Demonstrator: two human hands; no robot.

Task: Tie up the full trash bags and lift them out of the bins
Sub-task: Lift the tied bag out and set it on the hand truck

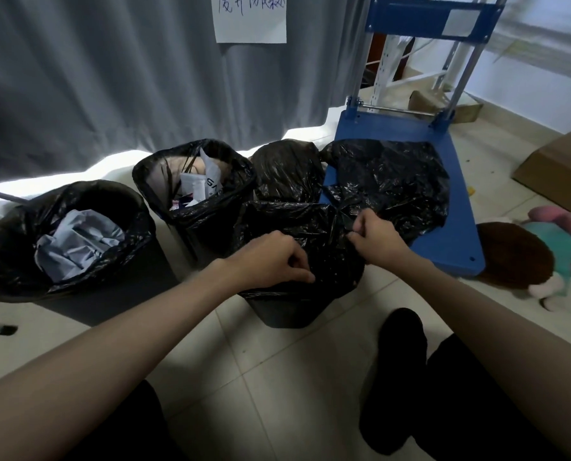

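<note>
Black trash bag [310, 227] bunched between both hands' fingers [302, 272].

One camera on my head looks forward and down (wide-angle), close over my hands, bins and the floor [277, 377].

A white paper sheet [249, 18] hanging on the grey curtain [111, 78] carries a line of handwritten characters in dark ink along its upper part; they look like Chinese script, but the strokes are too blurred and cut by the frame's top edge to read. In the middle trash bin [194, 181], a white package [211, 184] shows dark printed letters starting "SA", the rest hidden.
</note>
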